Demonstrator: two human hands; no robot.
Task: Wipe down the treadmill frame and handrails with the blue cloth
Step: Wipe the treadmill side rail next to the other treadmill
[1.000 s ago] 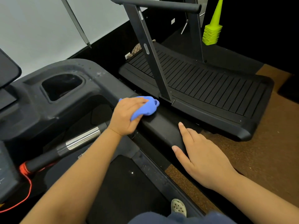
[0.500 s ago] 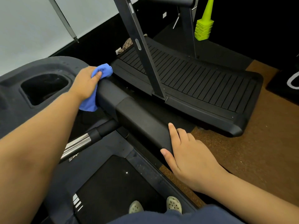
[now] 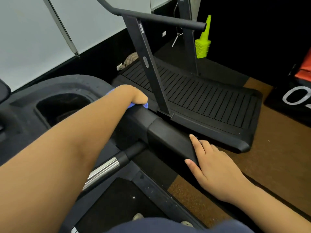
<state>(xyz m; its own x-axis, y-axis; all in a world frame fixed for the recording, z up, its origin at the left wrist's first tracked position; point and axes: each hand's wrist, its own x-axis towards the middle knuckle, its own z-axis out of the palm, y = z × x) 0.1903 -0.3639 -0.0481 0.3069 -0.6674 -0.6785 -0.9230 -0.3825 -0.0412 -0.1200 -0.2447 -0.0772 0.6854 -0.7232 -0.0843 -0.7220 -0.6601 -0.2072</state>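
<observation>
My left hand point(image 3: 133, 95) reaches across the black treadmill handrail point(image 3: 161, 135) and presses the blue cloth point(image 3: 144, 105) onto its far, upper end, close to the console. Only small bits of the cloth show under the hand. My right hand point(image 3: 212, 165) lies flat with spread fingers on the near end of the same handrail, holding nothing. A chrome and black grip bar point(image 3: 116, 162) runs below my left forearm. The treadmill console point(image 3: 80, 84) with a cup recess point(image 3: 62, 106) sits at the left.
A second, curved slatted treadmill point(image 3: 202, 101) with a grey upright post point(image 3: 148, 64) stands close behind the handrail. A stack of neon yellow cones point(image 3: 202, 42) is at the back. Brown floor point(image 3: 277, 157) lies to the right. My shoes point(image 3: 138, 216) stand on the belt.
My left hand slid with the cloth up the handrail toward the console, then rolled over to its far side, hiding most of the cloth. My right hand stayed on the near end.
</observation>
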